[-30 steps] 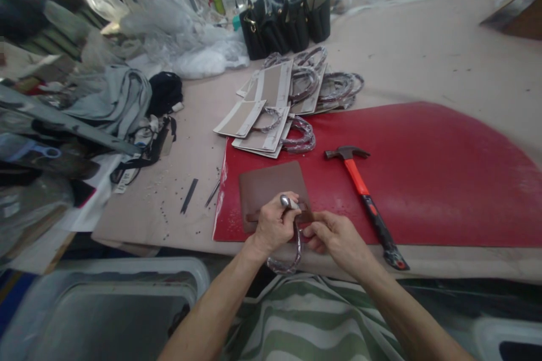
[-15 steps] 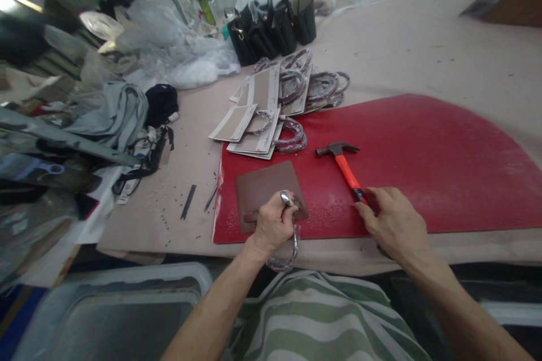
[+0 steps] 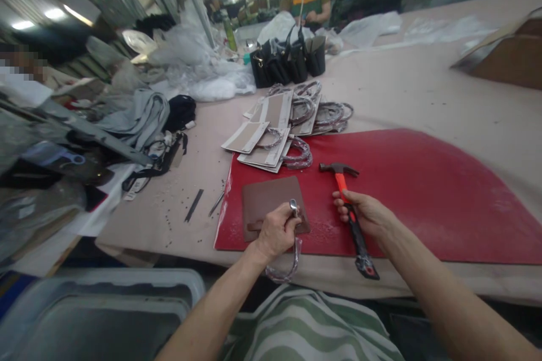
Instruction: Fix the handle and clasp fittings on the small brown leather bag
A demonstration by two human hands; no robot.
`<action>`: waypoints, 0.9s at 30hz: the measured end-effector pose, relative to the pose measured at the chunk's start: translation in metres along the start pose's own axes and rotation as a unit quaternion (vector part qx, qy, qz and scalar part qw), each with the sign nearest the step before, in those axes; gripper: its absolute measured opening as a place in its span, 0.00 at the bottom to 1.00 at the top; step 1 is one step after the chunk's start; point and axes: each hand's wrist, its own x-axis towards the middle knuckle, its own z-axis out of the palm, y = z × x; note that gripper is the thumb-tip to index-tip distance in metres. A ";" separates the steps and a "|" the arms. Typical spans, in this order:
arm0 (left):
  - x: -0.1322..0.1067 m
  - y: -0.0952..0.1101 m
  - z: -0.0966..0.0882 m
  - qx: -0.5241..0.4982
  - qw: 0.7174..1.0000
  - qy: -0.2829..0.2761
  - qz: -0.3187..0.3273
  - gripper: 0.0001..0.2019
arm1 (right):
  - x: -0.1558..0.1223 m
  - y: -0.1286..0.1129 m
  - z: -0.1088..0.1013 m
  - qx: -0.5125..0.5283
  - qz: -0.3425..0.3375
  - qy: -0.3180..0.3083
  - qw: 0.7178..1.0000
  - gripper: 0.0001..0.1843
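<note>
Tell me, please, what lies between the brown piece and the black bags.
The head view shows a pile of beige panels with wrapped handles there, and a strip of red mat between the pile and the brown piece.

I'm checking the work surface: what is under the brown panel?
The red mat shows around the brown panel. Anything directly beneath is covered, and the left hand hides part of the panel's near edge.

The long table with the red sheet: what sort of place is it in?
Probably a bag-making workshop: panels with plastic-wrapped handles lie in a pile, black handbags stand behind them, and the right hand holds a hammer.
</note>
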 end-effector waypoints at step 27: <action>0.001 -0.003 0.004 -0.019 0.999 -0.026 -0.035 0.07 | -0.131 -0.051 0.007 -0.530 -0.443 0.098 0.717 0.20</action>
